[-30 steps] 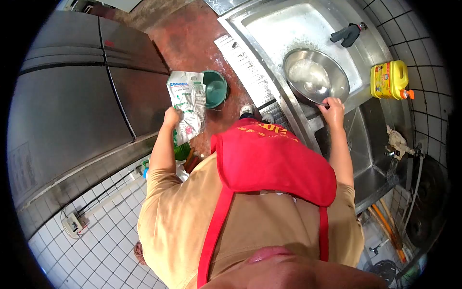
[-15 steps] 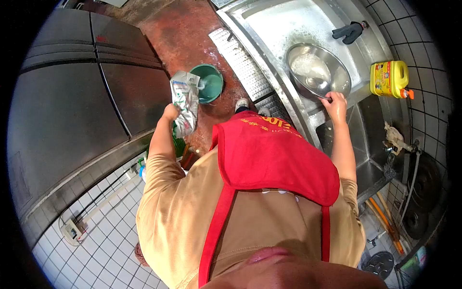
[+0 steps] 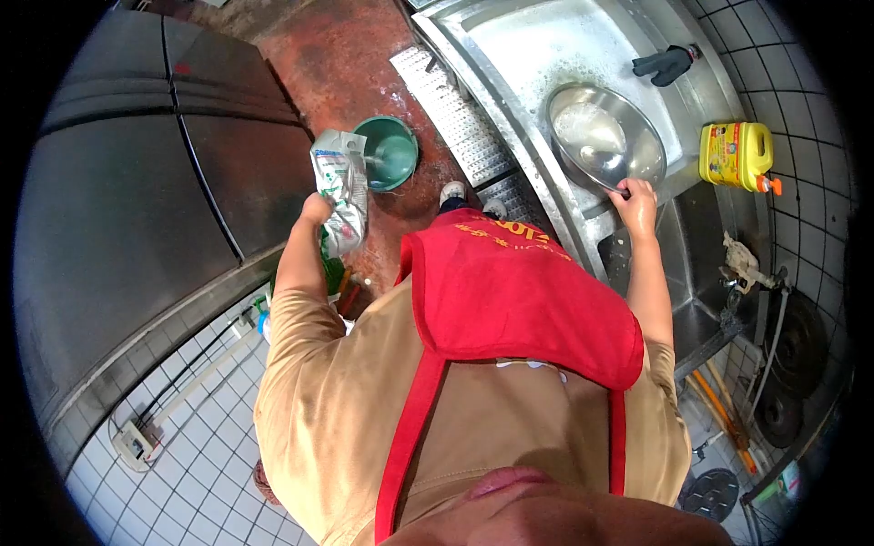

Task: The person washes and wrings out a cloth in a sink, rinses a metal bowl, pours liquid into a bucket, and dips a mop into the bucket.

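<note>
Tipping the bag gently, mouth over the bucket on the floor, should limit spills — the left hand has its fingers closed on the bag's side; the right hand pinches the bowl rim at the sink.

Cabinet on our left, sink on our right. Bucket between them, on floor before us. Bowl in sink; jug right of bowl.
</note>
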`<action>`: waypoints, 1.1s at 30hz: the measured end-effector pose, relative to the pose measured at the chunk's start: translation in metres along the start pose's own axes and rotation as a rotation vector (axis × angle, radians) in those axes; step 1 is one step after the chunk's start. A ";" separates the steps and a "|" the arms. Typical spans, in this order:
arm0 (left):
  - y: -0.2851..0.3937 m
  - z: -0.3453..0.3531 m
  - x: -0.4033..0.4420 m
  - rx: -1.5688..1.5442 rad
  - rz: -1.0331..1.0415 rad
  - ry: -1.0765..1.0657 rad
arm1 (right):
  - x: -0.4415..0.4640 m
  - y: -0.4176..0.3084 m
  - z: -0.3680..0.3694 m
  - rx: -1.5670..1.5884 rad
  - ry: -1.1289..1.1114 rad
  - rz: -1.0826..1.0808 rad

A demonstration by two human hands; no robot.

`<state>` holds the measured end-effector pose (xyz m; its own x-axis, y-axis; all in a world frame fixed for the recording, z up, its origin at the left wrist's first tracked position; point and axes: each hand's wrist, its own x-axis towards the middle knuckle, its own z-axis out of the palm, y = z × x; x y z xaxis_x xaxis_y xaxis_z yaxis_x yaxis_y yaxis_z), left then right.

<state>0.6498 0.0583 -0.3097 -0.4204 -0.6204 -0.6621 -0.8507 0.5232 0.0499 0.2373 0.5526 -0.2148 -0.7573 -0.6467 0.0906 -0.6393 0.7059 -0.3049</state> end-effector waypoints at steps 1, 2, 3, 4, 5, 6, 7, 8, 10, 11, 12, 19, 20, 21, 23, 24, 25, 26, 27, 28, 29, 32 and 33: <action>-0.006 0.003 0.005 0.023 0.011 -0.005 | 0.001 -0.001 0.000 0.002 -0.007 0.011; -0.008 0.002 0.009 0.050 0.025 -0.016 | 0.002 -0.002 0.001 0.005 -0.013 0.021; -0.008 0.000 0.013 0.077 0.042 -0.025 | 0.003 -0.002 0.002 0.012 -0.008 0.023; -0.009 -0.001 0.017 0.105 0.059 -0.035 | 0.004 -0.002 0.003 0.018 -0.002 0.027; -0.003 -0.006 0.015 0.136 0.065 -0.035 | 0.005 -0.002 0.003 0.025 0.004 0.030; -0.006 -0.004 0.019 0.133 0.050 -0.040 | 0.006 -0.002 0.004 0.022 0.001 0.030; -0.011 -0.001 0.024 0.129 0.035 -0.045 | 0.007 -0.002 0.004 0.021 -0.002 0.029; -0.013 0.000 0.025 0.125 0.020 -0.050 | 0.008 -0.002 0.005 0.019 -0.005 0.028; -0.018 0.000 0.025 0.109 0.043 -0.036 | 0.009 -0.002 0.006 0.019 -0.006 0.017; -0.022 0.000 0.029 0.141 0.060 -0.048 | 0.010 -0.002 0.006 0.019 -0.006 0.013; -0.025 0.002 0.033 0.171 0.077 -0.060 | 0.011 -0.003 0.006 0.022 -0.011 0.016; -0.028 -0.001 0.036 0.146 0.104 -0.101 | 0.012 -0.007 0.008 0.025 -0.026 0.011; -0.027 -0.001 0.036 0.097 0.060 -0.096 | 0.013 -0.008 0.007 0.019 -0.029 0.014; -0.025 -0.002 0.036 0.048 0.017 -0.091 | 0.013 -0.009 0.007 0.017 -0.034 0.019; -0.023 -0.003 0.036 -0.003 -0.018 -0.099 | 0.013 -0.010 0.007 0.014 -0.044 0.031; -0.022 -0.004 0.037 -0.028 -0.035 -0.103 | 0.013 -0.010 0.007 0.006 -0.049 0.024; -0.021 -0.005 0.037 -0.040 -0.039 -0.115 | 0.014 -0.011 0.006 -0.003 -0.053 0.018; -0.020 -0.006 0.038 -0.052 -0.043 -0.127 | 0.014 -0.013 0.004 -0.012 -0.058 0.011; -0.020 -0.006 0.039 -0.064 -0.048 -0.139 | 0.014 -0.015 0.003 -0.021 -0.050 0.004; -0.023 -0.004 0.045 -0.006 -0.005 -0.143 | 0.015 -0.017 0.001 -0.030 -0.043 -0.003; -0.029 0.001 0.053 0.052 0.038 -0.147 | 0.015 -0.019 -0.001 -0.039 -0.036 -0.011; -0.036 0.005 0.065 0.091 0.092 -0.129 | 0.022 -0.019 -0.008 -0.030 -0.061 0.016; -0.037 0.005 0.068 0.083 0.098 -0.119 | 0.024 -0.018 -0.008 -0.031 -0.058 0.015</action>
<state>0.6545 0.0003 -0.3603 -0.4557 -0.4930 -0.7411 -0.7764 0.6274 0.0600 0.2292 0.5268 -0.1993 -0.7587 -0.6507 0.0307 -0.6321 0.7240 -0.2763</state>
